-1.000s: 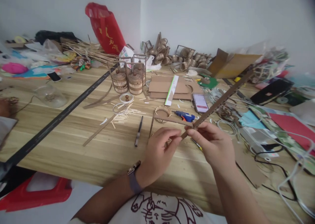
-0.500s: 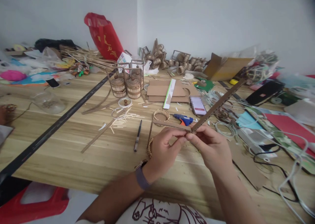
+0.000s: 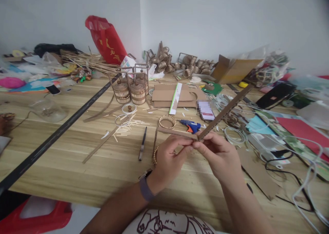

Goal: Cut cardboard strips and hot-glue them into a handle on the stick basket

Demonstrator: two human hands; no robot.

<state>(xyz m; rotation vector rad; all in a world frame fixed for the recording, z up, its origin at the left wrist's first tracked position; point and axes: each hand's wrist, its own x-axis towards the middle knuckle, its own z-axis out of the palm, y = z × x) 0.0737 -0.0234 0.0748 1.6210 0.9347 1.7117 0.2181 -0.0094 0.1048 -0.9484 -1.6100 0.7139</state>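
Between both hands is a brown cardboard strip (image 3: 224, 111), bent at sharp corners; one end slants up to the right and the other part runs left, then folds down. My left hand (image 3: 172, 155), wearing a watch, pinches the strip just left of a corner. My right hand (image 3: 221, 155) pinches it at that same corner, the fingertips of both hands nearly meeting. Beyond the hands lie a round ring of small sticks (image 3: 167, 122) and a blue glue gun (image 3: 190, 125) with an orange trigger. Another stick ring (image 3: 155, 156) is partly hidden behind my left hand.
Several lidded stick baskets with handles (image 3: 138, 91) stand behind. Nearby are a pen (image 3: 143, 143), loose pale sticks (image 3: 125, 129), a ruler (image 3: 175, 98) on cardboard sheets (image 3: 160, 93), and a phone (image 3: 205, 110). White cables (image 3: 307, 182) and a cardboard piece (image 3: 259, 177) lie at right.
The whole view has shifted slightly. Both hands keep their pinch at the strip's corner, and the strip's angle looks nearly the same.
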